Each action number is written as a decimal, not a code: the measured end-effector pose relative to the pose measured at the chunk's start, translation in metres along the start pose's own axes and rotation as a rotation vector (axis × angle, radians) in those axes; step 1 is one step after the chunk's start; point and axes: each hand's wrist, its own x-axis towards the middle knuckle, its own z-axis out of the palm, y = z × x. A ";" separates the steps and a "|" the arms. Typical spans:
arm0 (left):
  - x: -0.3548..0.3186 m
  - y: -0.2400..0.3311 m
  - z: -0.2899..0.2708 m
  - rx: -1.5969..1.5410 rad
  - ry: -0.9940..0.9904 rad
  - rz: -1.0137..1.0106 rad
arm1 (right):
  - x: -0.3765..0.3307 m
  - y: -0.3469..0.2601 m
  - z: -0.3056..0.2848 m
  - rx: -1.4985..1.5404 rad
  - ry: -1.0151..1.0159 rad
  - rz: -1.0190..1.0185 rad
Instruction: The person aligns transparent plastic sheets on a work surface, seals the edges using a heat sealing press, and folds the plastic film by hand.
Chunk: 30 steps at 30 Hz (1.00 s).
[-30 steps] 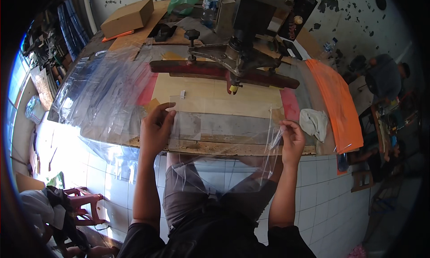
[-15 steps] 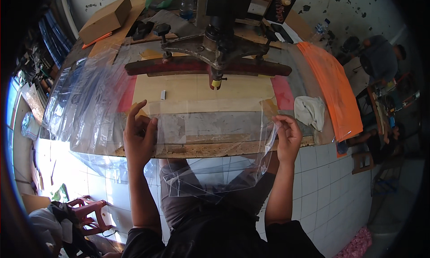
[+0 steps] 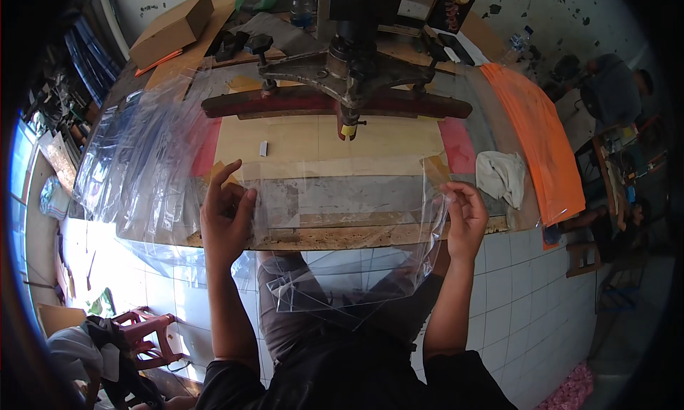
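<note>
The sheet (image 3: 349, 289) hangs over the worktop's six o'clock edge (image 3: 496, 223). It looks light, floppy, slippery and easy to crease; best hold its sides. The right hand (image 3: 467, 214) pinches it at three o'clock; the left hand's grip (image 3: 226, 221), nine o'clock, I can't tell.

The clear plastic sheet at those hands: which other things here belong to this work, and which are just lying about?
Probably part of the work:
clear plastic sheet, pinched by the right hand, near the left hand
machine with its dark red bar
cream panel by the bar
clear plastic pile

Probably just lying about:
cardboard box
whitish cloth
red stool
</note>
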 end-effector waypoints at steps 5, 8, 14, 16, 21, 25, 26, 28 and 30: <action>0.001 -0.002 0.000 0.007 -0.003 0.011 | 0.001 -0.001 0.001 -0.035 -0.005 -0.022; 0.001 -0.002 -0.005 0.030 -0.036 -0.003 | 0.001 0.003 0.000 -0.049 0.001 -0.026; -0.001 0.001 -0.005 -0.097 -0.099 -0.039 | 0.001 -0.002 0.002 -0.042 0.096 -0.017; -0.002 0.005 -0.008 -0.154 -0.164 -0.055 | 0.003 0.004 -0.003 -0.135 0.149 -0.055; -0.002 0.008 -0.012 -0.190 -0.183 -0.074 | 0.001 0.005 -0.002 -0.146 0.169 -0.039; -0.002 0.006 -0.014 -0.120 -0.202 -0.002 | 0.001 0.006 -0.002 -0.161 0.197 0.010; -0.002 0.006 -0.014 -0.107 -0.212 0.000 | 0.001 0.005 -0.001 -0.178 0.202 -0.010; -0.002 0.003 -0.011 -0.127 -0.196 0.015 | 0.004 0.006 -0.001 -0.200 0.207 -0.024; -0.002 0.002 -0.010 -0.149 -0.189 0.021 | 0.006 0.007 -0.002 -0.242 0.276 0.042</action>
